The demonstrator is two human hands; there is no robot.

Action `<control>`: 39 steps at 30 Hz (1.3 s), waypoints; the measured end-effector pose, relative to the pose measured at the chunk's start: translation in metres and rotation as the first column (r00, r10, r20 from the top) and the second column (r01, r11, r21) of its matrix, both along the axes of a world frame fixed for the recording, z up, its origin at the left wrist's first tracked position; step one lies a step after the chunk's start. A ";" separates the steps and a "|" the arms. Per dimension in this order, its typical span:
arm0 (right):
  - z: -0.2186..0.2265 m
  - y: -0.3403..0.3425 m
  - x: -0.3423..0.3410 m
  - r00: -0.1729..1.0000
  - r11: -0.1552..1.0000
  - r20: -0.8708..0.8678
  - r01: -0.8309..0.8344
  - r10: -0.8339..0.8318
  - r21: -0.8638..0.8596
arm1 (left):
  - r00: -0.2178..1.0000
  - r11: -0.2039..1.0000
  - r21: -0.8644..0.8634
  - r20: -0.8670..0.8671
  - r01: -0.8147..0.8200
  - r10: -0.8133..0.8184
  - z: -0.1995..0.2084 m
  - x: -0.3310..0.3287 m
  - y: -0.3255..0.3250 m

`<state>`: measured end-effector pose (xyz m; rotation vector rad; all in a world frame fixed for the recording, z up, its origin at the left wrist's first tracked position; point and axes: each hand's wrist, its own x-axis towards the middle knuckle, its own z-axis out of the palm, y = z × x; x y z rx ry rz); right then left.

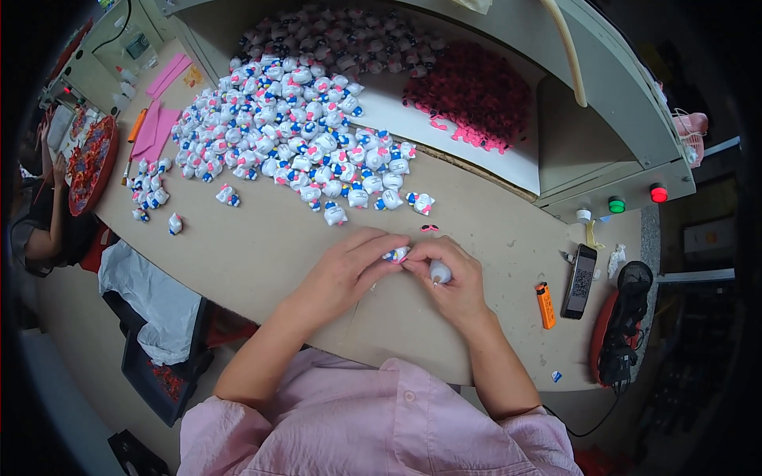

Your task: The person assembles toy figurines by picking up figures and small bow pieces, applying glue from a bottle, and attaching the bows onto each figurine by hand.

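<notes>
My left hand [346,268] is closed on a small white figurine [394,255] with blue and pink parts, just above the table. The fingertips of my right hand [462,284] pinch at the figurine's right side, where a bit of pink shows. Tucked in that same hand is a small whitish squeeze bottle [440,273], its tip pointing toward me. Beyond my fingers lies a small pink bow-shaped piece [429,228]. A large heap of similar figurines [294,131] covers the far left of the table, a few lying loose nearer my hands.
Inside the grey booth [635,178] is a pile of pink pieces [484,95]. At right lie an orange lighter [545,305], a phone [582,279] and a black-and-red pouch [623,325]. Pink sheets [157,131] and an orange-handled tool [136,127] are at left. Another person sits far left beside a red tray [111,151].
</notes>
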<state>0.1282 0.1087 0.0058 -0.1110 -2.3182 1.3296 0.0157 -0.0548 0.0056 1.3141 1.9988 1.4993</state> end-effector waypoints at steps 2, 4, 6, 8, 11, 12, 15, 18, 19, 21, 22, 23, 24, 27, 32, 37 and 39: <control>0.000 0.000 0.000 1.000 0.999 -0.004 -0.003 0.004 0.036 | 1.000 1.000 0.017 -0.031 -0.002 0.002 -0.001 0.000 -0.001; -0.004 0.002 0.001 1.000 0.998 -0.013 -0.001 0.002 0.057 | 1.000 1.000 0.009 -0.021 -0.002 0.002 0.000 0.000 0.000; -0.006 0.002 0.001 1.000 0.997 -0.026 -0.001 0.003 0.080 | 1.000 1.000 0.004 -0.017 -0.004 0.004 -0.001 0.000 0.001; -0.006 0.000 0.001 0.999 0.999 -0.011 0.033 -0.033 -0.037 | 0.999 0.999 0.030 -0.034 -0.033 0.034 -0.004 0.000 0.001; 0.001 -0.003 0.001 0.999 0.999 0.014 0.032 -0.031 -0.036 | 0.999 0.999 0.019 -0.003 -0.035 0.035 -0.002 0.001 -0.001; 0.002 -0.003 0.001 0.999 0.999 0.014 0.031 -0.031 -0.035 | 0.999 0.999 0.019 -0.003 -0.035 0.035 0.000 0.001 -0.001; 0.003 -0.003 0.002 0.997 0.997 -0.078 0.023 -0.017 0.075 | 0.998 0.999 -0.035 0.058 -0.022 0.024 0.002 0.001 -0.003; 0.003 -0.009 0.001 0.989 0.990 -0.141 0.053 -0.034 0.132 | 0.976 0.998 -0.011 0.207 -0.062 0.063 -0.002 0.002 -0.004; 0.003 -0.011 0.000 0.986 0.988 -0.164 0.059 -0.035 0.140 | 0.957 0.998 -0.014 0.284 -0.061 0.063 -0.004 0.001 -0.005; 0.003 -0.014 -0.001 0.982 0.988 -0.187 0.065 -0.037 0.142 | 0.931 0.998 -0.021 0.359 -0.061 0.064 -0.009 0.002 -0.007; 0.003 -0.015 -0.001 0.982 0.987 -0.184 0.071 -0.045 0.142 | 0.890 0.998 0.008 0.452 -0.060 0.050 -0.013 0.002 -0.008; 0.003 -0.016 0.000 0.982 0.987 -0.182 0.079 -0.053 0.139 | 0.841 0.997 0.035 0.540 -0.062 0.034 -0.014 0.003 -0.009; 0.002 -0.016 0.000 0.981 0.988 -0.185 0.085 -0.060 0.129 | 0.843 0.998 0.025 0.537 -0.057 0.035 -0.014 0.003 -0.009; 0.000 -0.010 -0.001 0.975 0.987 -0.187 0.140 -0.124 0.077 | 0.919 0.998 -0.013 0.391 -0.061 0.061 -0.009 0.005 0.002; 0.008 -0.010 -0.003 0.985 0.990 -0.098 0.144 -0.144 -0.005 | 0.969 0.996 0.080 0.244 -0.049 0.028 -0.009 0.007 0.001; 0.003 -0.003 0.003 0.990 0.996 -0.120 0.082 -0.076 0.047 | 0.975 0.996 0.066 0.218 -0.058 0.042 -0.009 0.010 0.007; 0.011 -0.001 0.004 0.993 0.998 -0.093 0.067 -0.066 0.009 | 0.963 0.995 0.082 0.269 -0.054 0.030 -0.010 0.010 0.006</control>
